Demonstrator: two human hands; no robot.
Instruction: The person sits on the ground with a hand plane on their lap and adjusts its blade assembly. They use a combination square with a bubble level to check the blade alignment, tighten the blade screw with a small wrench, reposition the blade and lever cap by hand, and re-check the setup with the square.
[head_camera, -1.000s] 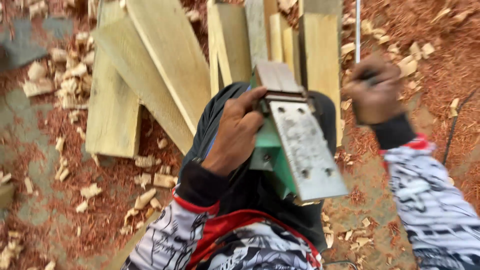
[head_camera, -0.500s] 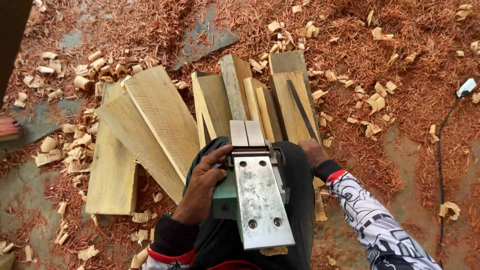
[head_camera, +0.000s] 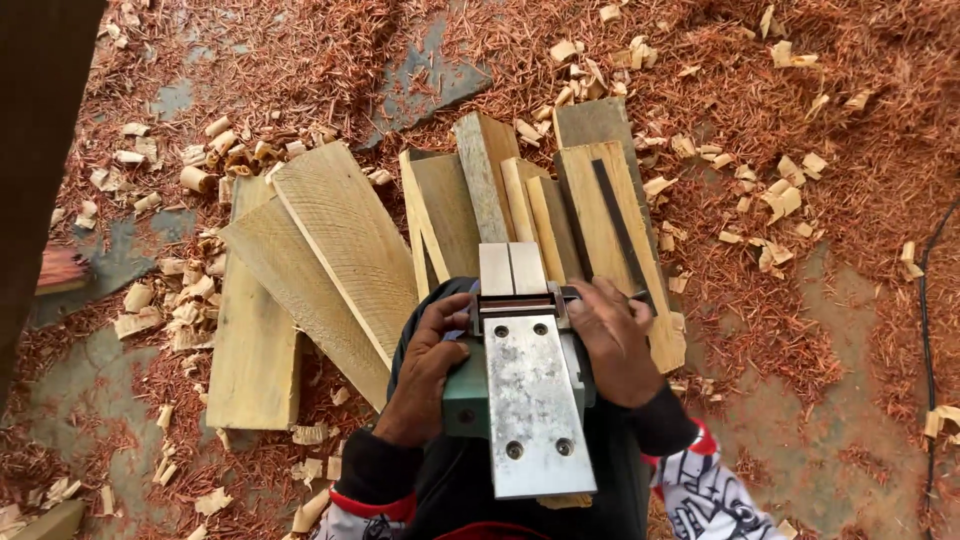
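Your left grip (head_camera: 428, 365) is wrapped over the green side of the electric planer (head_camera: 525, 385), fingers curled onto its edge, and your right grip (head_camera: 612, 340) lies closed over the opposite side near the front of the sole, so both hands clamp the tool between them at lower centre of the frame. The planer sits turned sole-up on your lap, its grey metal base plate (head_camera: 535, 410) facing the camera. Judge it as heavy and rigid, with a smooth metal sole that offers little purchase; the green housing at the sides looks the safer place to hold. Keep fingertips off the narrow slot near the front of the plate, where the cutter sits and the edges are likely sharp. Just beyond the nose, a cluster of upright wood offcuts (head_camera: 520, 200) stands close, and flat planks (head_camera: 320, 260) fan out toward the left of the frame, some overlapping. These are stiff, light-looking, and rough-sawn, so expect splinters. The floor (head_camera: 800, 330) around is thick with reddish shavings and pale chips, loose underfoot. The most open room lies to the right, though a dark cable (head_camera: 925, 330) runs down the right edge.
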